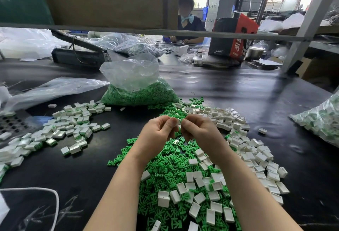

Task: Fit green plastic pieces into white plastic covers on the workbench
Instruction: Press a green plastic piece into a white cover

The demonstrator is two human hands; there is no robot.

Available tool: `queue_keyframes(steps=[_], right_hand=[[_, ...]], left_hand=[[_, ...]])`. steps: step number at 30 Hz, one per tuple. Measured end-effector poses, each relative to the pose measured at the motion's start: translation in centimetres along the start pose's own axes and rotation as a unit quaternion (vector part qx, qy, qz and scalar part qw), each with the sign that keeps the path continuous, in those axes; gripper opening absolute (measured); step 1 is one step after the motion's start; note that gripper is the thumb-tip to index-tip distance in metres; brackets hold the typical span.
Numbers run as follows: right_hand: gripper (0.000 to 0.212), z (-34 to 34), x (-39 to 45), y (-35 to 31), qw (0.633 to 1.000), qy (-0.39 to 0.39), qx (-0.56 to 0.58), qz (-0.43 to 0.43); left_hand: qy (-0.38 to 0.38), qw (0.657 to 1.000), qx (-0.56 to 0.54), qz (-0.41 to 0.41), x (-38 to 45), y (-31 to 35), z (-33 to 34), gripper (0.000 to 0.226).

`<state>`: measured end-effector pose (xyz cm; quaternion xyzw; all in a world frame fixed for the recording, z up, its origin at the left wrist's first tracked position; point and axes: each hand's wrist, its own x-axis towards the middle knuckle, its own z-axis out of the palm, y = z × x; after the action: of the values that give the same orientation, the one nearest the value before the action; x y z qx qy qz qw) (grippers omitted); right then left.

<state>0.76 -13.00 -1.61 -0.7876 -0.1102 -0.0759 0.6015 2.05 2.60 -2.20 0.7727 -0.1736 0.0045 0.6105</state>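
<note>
White plastic shows between my fingertips: a cover [178, 121], pinched from both sides, held up over the middle of the bench [238, 87]. My left hand [159, 131] has its fingers curled round one end of it, and my right hand [197, 128] curls in against the other end, thumb and forefinger pressed together at the same spot. Whether a green piece already sits between my right fingertips I cannot tell; my fingers hide it.

I judge this to be the fitting step itself, the two parts meeting in the pinch. The next move calls for lining the piece up with the cover's open face and pushing it home with the thumbs, then dropping the finished one aside.

So little of the cover shows that its heading is hard to read. Its long axis seems to run roughly left to right, from one hand to the other, and I cannot tell which way the open side faces.

Below my wrists lies the heap of green pieces [165, 166], with loose covers [260, 157] scattered over it and off to the right. Further left is a spread of done ones [73, 129], white with green at an edge. Beyond the heap stands a clear bag [135, 87] of more green pieces, and another bag [322, 120] sits at the right edge.
</note>
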Motion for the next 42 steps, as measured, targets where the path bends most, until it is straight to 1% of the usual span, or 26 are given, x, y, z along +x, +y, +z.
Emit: queue_keyframes(steps=[5,11,14,19,23,27,33,42], right_hand=[[0.027,-0.5,-0.1,0.3,0.998,-0.062,-0.01,0.02],[0.027,-0.6,-0.4,0.4,0.988,-0.137,-0.051,0.056],[0.022,-0.6,-0.6,0.2,0.985,-0.16,-0.027,0.066],[0.023,-0.6,-0.9,-0.3,0.982,-0.176,0.031,0.063],[0.03,-0.6,-1.0,-0.5,0.98,-0.185,0.032,0.06],[0.032,-0.8,-1.0,-0.5,0.978,-0.196,0.036,0.068],[0.025,-0.9,-0.9,-0.3,0.978,-0.2,0.013,0.063],[0.027,-0.7,-0.9,0.1,0.977,-0.202,-0.026,0.057]], left_hand=[[-0.031,0.999,0.033,-0.001,0.0,-0.1,-0.3,0.032],[-0.085,0.992,0.089,-0.019,0.0,-0.2,-0.9,0.026],[-0.108,0.99,0.083,-0.027,-0.1,-0.1,-1.2,0.025],[-0.127,0.99,0.059,-0.03,-0.3,0.4,-1.5,0.024],[-0.128,0.99,0.052,-0.036,-0.4,0.4,-1.5,0.023],[-0.137,0.988,0.059,-0.041,-0.4,0.3,-1.5,0.025],[-0.142,0.988,0.053,-0.042,-0.4,0.1,-1.6,0.025],[-0.139,0.985,0.097,-0.031,-0.3,0.0,-1.9,0.028]])
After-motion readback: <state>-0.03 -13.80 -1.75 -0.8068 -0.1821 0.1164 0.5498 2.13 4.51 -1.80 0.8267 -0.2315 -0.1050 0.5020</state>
